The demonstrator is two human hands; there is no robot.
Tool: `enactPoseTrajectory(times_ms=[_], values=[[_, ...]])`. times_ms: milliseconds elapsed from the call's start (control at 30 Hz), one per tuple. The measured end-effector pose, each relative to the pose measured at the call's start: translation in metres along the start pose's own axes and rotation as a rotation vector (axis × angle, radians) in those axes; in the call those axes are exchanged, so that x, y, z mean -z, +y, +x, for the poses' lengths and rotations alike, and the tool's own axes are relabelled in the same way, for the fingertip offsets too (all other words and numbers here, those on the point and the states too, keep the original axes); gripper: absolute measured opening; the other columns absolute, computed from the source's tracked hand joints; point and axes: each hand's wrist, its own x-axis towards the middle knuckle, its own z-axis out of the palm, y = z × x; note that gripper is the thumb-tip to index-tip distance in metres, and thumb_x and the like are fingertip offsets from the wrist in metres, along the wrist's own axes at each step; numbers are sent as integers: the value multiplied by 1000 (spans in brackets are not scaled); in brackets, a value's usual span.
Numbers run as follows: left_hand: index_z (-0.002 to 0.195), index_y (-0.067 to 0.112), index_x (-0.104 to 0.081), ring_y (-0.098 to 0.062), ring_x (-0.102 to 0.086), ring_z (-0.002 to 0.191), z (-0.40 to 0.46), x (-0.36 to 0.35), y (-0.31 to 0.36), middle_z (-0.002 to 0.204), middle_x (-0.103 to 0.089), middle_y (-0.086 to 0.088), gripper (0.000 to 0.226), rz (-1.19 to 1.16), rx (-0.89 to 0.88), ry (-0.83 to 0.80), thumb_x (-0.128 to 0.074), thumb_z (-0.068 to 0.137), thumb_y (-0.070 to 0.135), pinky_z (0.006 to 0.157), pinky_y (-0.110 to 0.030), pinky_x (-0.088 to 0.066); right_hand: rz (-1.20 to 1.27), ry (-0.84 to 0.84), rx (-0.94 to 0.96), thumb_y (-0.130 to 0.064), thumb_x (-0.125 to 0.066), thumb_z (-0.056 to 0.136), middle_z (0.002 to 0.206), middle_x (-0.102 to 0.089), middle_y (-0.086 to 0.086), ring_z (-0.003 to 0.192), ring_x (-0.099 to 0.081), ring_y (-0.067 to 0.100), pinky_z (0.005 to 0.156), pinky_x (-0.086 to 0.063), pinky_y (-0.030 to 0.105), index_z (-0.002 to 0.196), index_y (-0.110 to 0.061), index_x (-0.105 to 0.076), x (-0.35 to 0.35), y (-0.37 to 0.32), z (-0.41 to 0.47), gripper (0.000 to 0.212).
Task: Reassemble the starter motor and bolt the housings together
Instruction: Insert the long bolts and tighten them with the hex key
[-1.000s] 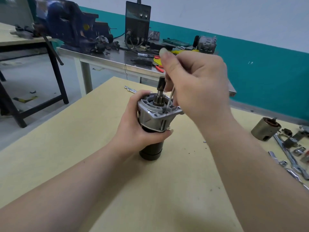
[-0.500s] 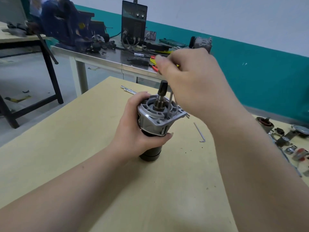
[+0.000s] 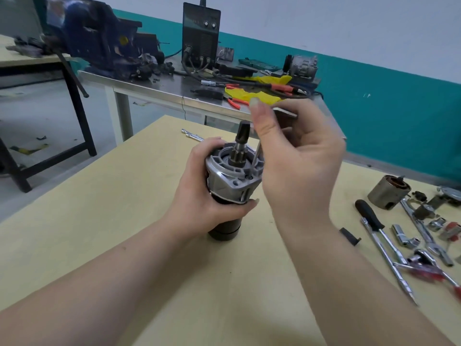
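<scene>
Head view: a person is working at a tan table (image 3: 104, 245) with the motor (image 3: 230, 193) standing on end near its middle.
Motor: it is sitting upright on its dark body, silver housing (image 3: 234, 176) on top, pinion shaft (image 3: 241, 143) poking up through it.
Left hand (image 3: 207, 196): it is wrapping round the motor just under the housing, fingers curled tight, steadying it.
Right hand (image 3: 296, 158): it is pinching a thin hex key (image 3: 255, 158) between thumb and fingers, the index finger sticking up; the key's tip is sitting in a bolt (image 3: 248, 178) on the housing flange.
Done so far: the housing is already seated on the body, so the main fitting looks finished.
In hand: I judge the bolt is being turned down with the key; how tight it is I cannot tell.
Left to do: other flange holes are showing, and whether they are holding bolts is not clear. Loose parts, among them a solenoid (image 3: 388, 192), are lying with the sockets and wrenches (image 3: 424, 236) at the right, well apart from the motor, so more fitting may be waiting.
Writing: none is readable; the black box (image 3: 200, 33) on the far bench is showing knobs only.
</scene>
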Motion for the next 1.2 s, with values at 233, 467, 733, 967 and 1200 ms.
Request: enactPoseTrajectory(times_ms=[233,467,733,967,1200], values=[[147,30,-36,-21,-64,129,3,2,10,142,-57,-3,107,-29,-8,-51,-102,64,13,107,-30,-52,314,-344,-230,-8,-58,107,72,-69,15,54,-58,24,52,-50,28,128,-9,-71,8,1,16,25],[150,29,-38,-23,-65,130,1,-2,9,141,-60,1,102,-28,-17,-23,-99,68,27,105,-27,-51,-173,-244,173,-15,-60,107,75,-69,-4,65,-67,17,62,-56,43,125,-7,-72,-1,-2,8,23],[149,45,-37,-25,-63,134,5,2,1,144,-59,6,106,-36,15,-74,-102,67,28,107,-21,-49,-197,-884,-2,-25,-57,108,90,-79,5,88,-73,18,79,-56,29,113,-8,-77,46,-29,71,27],[151,38,-36,-27,-61,135,4,4,4,145,-57,4,107,-57,-12,-105,-101,67,22,108,-24,-49,-644,-875,209,-50,-60,104,65,-60,18,59,-51,32,55,-42,42,78,-2,-73,31,-55,80,55],[150,33,-39,-28,-61,134,-3,-2,8,144,-57,1,107,-17,17,-34,-103,64,23,108,-26,-50,-1157,-633,95,-43,-44,103,65,-44,-1,65,-45,25,53,-24,31,62,-17,-41,9,-60,76,49]])
